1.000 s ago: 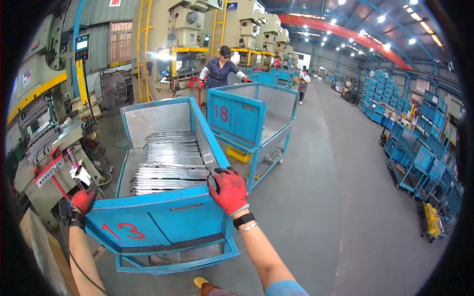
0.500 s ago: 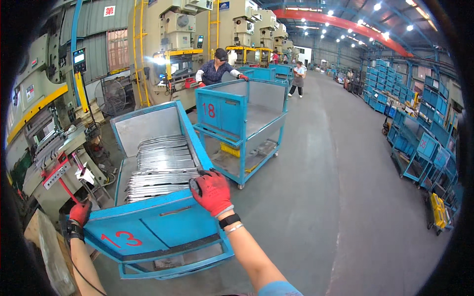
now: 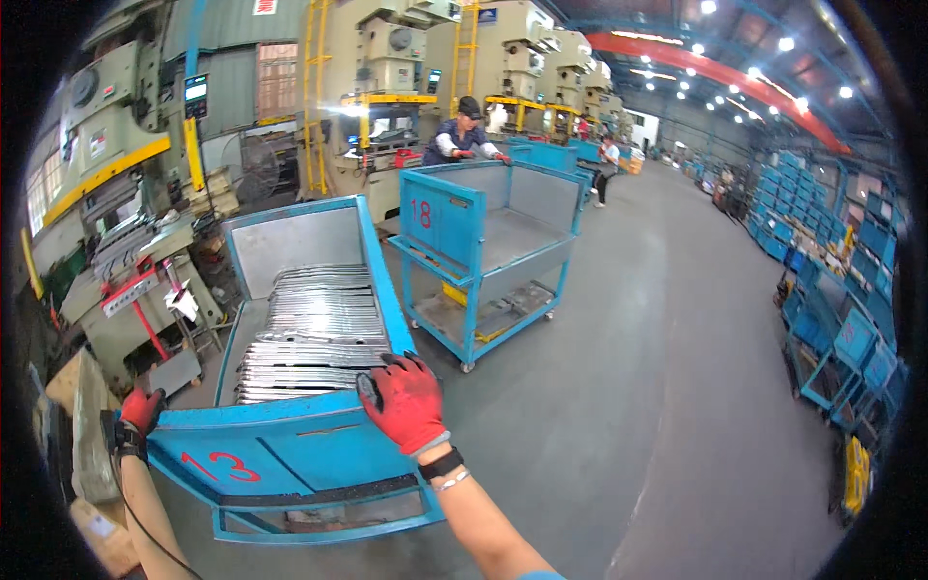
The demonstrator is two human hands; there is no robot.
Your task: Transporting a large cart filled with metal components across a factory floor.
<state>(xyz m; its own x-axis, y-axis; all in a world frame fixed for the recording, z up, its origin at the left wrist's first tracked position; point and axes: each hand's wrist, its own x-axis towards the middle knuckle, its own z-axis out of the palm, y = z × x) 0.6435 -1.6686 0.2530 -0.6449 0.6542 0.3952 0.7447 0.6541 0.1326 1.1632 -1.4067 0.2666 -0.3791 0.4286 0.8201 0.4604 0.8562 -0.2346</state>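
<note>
A blue metal cart (image 3: 319, 454) stands right in front of me, its open bin lined in grey. Rows of long, thin silvery metal parts (image 3: 314, 304) lie stacked inside it. My left hand (image 3: 142, 410), in a red and black glove, is closed round the near left corner of the cart. At the near right corner my right hand (image 3: 404, 398), gloved alike, grips the top rim with its fingers curled over the edge. The undersides of both grips are hidden.
A second blue cart (image 3: 443, 217) stands ahead to the right, a co-worker (image 3: 464, 137) holding its far side. Press machines (image 3: 116, 106) line the left. Wooden blocks (image 3: 95, 454) lie by my left arm. Stacked blue carts (image 3: 831, 319) stand along the right; grey floor (image 3: 599, 416) lies between.
The surroundings, second cart and co-worker have shifted right in view. The gap between the two carts looks wider. Both my hands keep their hold on the near cart.
</note>
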